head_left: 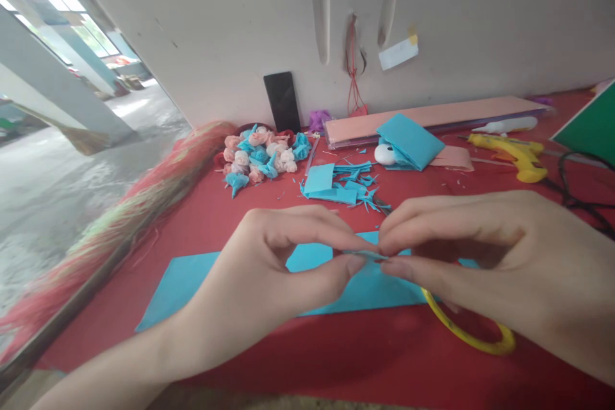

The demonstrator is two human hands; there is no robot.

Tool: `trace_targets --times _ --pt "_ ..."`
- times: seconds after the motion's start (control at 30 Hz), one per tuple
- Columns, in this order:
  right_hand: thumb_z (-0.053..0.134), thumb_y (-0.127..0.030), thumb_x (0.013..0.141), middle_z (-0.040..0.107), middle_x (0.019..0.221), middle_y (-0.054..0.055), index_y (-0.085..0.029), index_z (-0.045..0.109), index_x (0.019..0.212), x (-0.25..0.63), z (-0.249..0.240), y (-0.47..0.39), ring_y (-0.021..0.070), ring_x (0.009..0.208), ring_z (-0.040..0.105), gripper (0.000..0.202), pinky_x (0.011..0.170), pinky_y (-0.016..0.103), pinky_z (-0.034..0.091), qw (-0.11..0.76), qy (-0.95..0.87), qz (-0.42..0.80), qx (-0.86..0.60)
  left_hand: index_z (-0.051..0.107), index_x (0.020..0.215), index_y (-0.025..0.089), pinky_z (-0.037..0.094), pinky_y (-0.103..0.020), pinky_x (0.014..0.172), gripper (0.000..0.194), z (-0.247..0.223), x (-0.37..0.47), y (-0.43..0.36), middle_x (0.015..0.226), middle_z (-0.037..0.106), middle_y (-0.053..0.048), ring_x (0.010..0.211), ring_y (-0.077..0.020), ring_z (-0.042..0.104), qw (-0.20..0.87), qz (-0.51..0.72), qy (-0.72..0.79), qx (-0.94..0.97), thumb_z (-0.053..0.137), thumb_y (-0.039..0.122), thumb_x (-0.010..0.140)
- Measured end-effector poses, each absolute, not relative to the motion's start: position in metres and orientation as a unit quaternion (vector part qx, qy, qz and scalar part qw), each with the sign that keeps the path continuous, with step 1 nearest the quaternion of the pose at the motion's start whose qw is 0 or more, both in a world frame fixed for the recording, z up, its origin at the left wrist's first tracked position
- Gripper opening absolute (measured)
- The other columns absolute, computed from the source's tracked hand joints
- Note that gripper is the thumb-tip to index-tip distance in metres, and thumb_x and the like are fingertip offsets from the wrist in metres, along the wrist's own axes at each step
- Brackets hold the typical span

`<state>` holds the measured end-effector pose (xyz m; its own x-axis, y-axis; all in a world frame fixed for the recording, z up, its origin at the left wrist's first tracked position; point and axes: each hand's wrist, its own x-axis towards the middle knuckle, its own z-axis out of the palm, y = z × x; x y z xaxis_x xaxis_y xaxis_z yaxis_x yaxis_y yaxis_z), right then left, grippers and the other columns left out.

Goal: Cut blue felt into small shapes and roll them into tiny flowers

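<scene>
My left hand (278, 269) and my right hand (480, 250) meet in the middle of the view, fingertips almost touching. Pinched between both thumbs and forefingers is a small piece of blue paper (366, 255), seen nearly edge-on. Beneath the hands, a long blue paper strip (177, 282) lies flat on the red tabletop (336, 359). A yellow scissors handle (500, 347) shows below my right hand, which hides part of the scissors.
Paper roses (259, 155) in pink, blue and white lie at the back left by a leaning phone (282, 102). Blue paper scraps (358, 189), a folded blue packet (410, 141), pink sheets (432, 116) and a yellow glue gun (512, 148) sit behind my hands.
</scene>
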<state>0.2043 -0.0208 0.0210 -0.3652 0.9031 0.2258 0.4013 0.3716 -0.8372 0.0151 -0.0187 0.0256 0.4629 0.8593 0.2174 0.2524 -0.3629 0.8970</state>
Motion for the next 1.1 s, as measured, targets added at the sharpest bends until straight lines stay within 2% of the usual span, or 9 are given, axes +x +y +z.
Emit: trace_targets --times 0.1,0.13,0.2,0.3,0.53,0.67,0.77,0.97,1.1 --pt "0.064 -0.019 0.069 0.072 0.072 -0.003 -0.026 0.072 0.066 0.205 0.021 -0.019 0.0108 0.046 0.061 0.011 0.033 0.014 0.045 0.342 -0.742 0.389 -0.425 0.074 0.081 0.028 0.049 -0.012 0.056 0.027 0.026 0.015 -0.018 0.073 0.070 0.006 0.065 -0.0071 0.062 0.421 0.359 0.367 0.748 0.061 0.004 0.074" --pt "0.063 -0.018 0.068 0.071 0.066 -0.002 -0.025 0.071 0.064 0.205 0.021 -0.019 0.0108 0.043 0.060 0.011 0.031 0.014 0.043 0.349 -0.732 0.405 -0.423 0.074 0.081 0.027 0.050 -0.012 0.057 0.027 0.026 0.014 -0.018 0.072 0.070 0.006 0.065 -0.0072 0.062 0.422 0.359 0.366 0.748 0.062 0.005 0.074" --pt "0.061 -0.018 0.068 0.063 0.049 -0.003 -0.024 0.069 0.060 0.203 0.023 -0.021 0.0084 0.034 0.052 0.012 0.028 0.013 0.038 0.351 -0.699 0.447 -0.434 0.074 0.080 0.026 0.050 -0.013 0.058 0.025 0.027 0.014 -0.018 0.072 0.070 0.005 0.065 -0.0077 0.062 0.423 0.360 0.365 0.748 0.062 0.005 0.074" --pt "0.059 -0.022 0.069 0.045 0.031 -0.007 -0.025 0.068 0.064 0.199 0.029 -0.026 0.0054 0.027 0.038 0.011 0.028 0.013 0.032 0.290 -0.642 0.498 -0.506 0.073 0.080 0.024 0.052 -0.014 0.060 0.022 0.028 0.013 -0.018 0.073 0.070 0.004 0.067 -0.0090 0.063 0.428 0.362 0.361 0.746 0.062 0.005 0.074" --pt "0.058 -0.033 0.070 0.046 0.031 -0.007 -0.028 0.069 0.079 0.199 0.036 -0.027 0.0074 0.029 0.037 0.015 0.030 0.016 0.032 0.227 -0.612 0.521 -0.550 0.073 0.079 0.023 0.050 -0.013 0.055 0.023 0.025 0.012 -0.017 0.071 0.069 0.003 0.065 -0.0083 0.062 0.440 0.362 0.363 0.737 0.062 0.004 0.073" --pt "0.057 -0.030 0.076 0.047 0.031 -0.008 -0.026 0.069 0.081 0.206 0.024 -0.022 0.0070 0.026 0.038 0.013 0.026 0.014 0.029 0.233 -0.623 0.571 -0.481 0.074 0.079 0.026 0.048 -0.012 0.052 0.030 0.027 0.014 -0.015 0.070 0.068 0.004 0.063 -0.0075 0.060 0.437 0.364 0.362 0.739 0.061 0.000 0.071" --pt "0.059 -0.036 0.077 0.049 0.031 -0.007 -0.024 0.068 0.085 0.209 0.016 -0.019 0.0072 0.025 0.040 0.018 0.024 0.013 0.029 0.235 -0.613 0.616 -0.435 0.074 0.079 0.026 0.048 -0.012 0.051 0.029 0.028 0.014 -0.015 0.069 0.067 0.003 0.062 -0.0078 0.060 0.441 0.360 0.365 0.737 0.061 0.001 0.071" --pt "0.057 -0.029 0.078 0.049 0.031 -0.007 -0.025 0.068 0.083 0.203 0.020 -0.020 0.0053 0.027 0.037 0.012 0.028 0.011 0.029 0.233 -0.600 0.606 -0.467 0.073 0.077 0.021 0.052 -0.017 0.062 0.021 0.022 0.014 -0.014 0.073 0.070 0.001 0.069 -0.0106 0.063 0.456 0.364 0.363 0.726 0.062 0.003 0.072" --pt "0.058 -0.029 0.077 0.047 0.030 -0.007 -0.022 0.067 0.081 0.199 0.027 -0.020 0.0049 0.026 0.035 0.012 0.027 0.011 0.028 0.222 -0.579 0.611 -0.493 0.072 0.076 0.019 0.053 -0.021 0.065 0.017 0.020 0.014 -0.011 0.073 0.070 0.000 0.070 -0.0130 0.065 0.444 0.365 0.381 0.724 0.063 0.006 0.072"
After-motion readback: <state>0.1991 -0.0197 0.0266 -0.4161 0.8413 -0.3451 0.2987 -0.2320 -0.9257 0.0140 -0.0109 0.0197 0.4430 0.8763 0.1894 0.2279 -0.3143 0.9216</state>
